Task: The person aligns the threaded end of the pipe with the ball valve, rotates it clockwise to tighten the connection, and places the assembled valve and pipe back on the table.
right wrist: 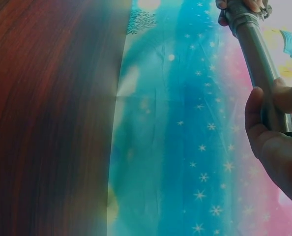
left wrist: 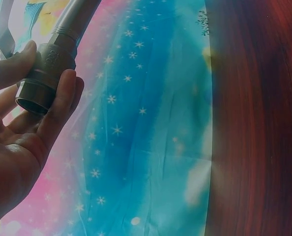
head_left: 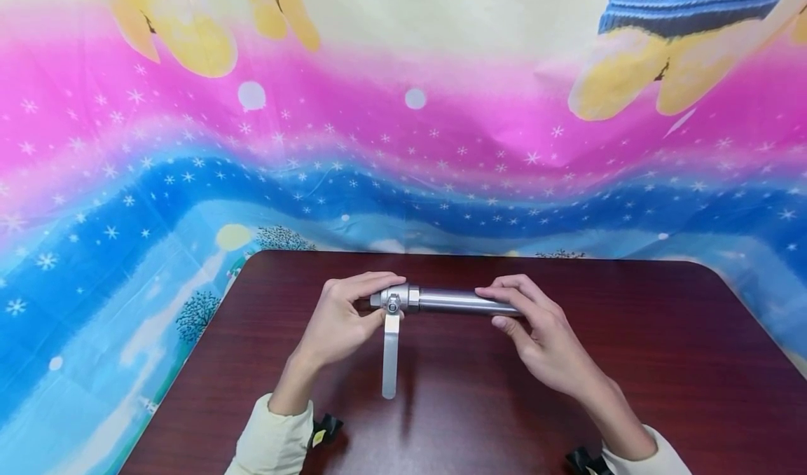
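Observation:
A metal ball valve (head_left: 396,296) is joined to a straight steel pipe (head_left: 450,301), and both are held level above the table. My left hand (head_left: 343,317) grips the valve body between thumb and fingers. The valve's flat lever handle (head_left: 391,356) points down toward me, square to the pipe. My right hand (head_left: 542,335) holds the pipe near its far right end, thumb below and fingers on top. In the left wrist view the valve's open round end (left wrist: 34,98) faces out past the fingers. The right wrist view shows the pipe (right wrist: 258,59) running up to the valve.
Beneath the hands is a dark red-brown wooden table (head_left: 302,419) with rounded far corners. A cartoon-printed cloth (head_left: 403,146) in pink and blue with snowflakes hangs behind and beside it. Black straps (head_left: 326,429) sit by both cream sleeves (head_left: 274,436).

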The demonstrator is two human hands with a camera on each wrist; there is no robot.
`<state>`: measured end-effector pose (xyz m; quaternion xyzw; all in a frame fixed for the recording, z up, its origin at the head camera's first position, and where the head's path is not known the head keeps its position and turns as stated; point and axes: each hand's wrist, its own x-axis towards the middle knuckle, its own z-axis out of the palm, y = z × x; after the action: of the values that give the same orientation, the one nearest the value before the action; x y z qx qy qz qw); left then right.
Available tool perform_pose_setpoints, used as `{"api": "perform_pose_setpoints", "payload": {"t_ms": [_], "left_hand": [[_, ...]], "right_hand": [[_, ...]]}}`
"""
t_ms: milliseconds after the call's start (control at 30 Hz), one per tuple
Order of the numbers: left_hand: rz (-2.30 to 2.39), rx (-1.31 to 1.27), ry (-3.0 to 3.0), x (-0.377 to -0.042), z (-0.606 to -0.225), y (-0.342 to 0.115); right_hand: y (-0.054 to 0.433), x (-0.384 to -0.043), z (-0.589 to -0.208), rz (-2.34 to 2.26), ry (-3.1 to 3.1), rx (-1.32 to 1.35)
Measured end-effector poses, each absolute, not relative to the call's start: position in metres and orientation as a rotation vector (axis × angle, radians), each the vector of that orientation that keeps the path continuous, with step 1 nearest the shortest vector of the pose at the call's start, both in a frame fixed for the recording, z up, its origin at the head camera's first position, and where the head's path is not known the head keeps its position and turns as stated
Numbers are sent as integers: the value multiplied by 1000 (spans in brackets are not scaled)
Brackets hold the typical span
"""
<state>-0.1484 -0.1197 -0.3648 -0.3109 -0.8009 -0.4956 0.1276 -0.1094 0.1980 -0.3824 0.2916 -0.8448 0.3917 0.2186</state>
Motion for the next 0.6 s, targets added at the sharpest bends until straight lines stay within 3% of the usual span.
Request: {"api": "perform_pose_setpoints", "payload": {"t_ms": [600], "left_hand": [[-1420, -922, -2317, -149, -365, -119]], "right_hand": [[198, -108, -383, 1007, -2384, 806]]}}
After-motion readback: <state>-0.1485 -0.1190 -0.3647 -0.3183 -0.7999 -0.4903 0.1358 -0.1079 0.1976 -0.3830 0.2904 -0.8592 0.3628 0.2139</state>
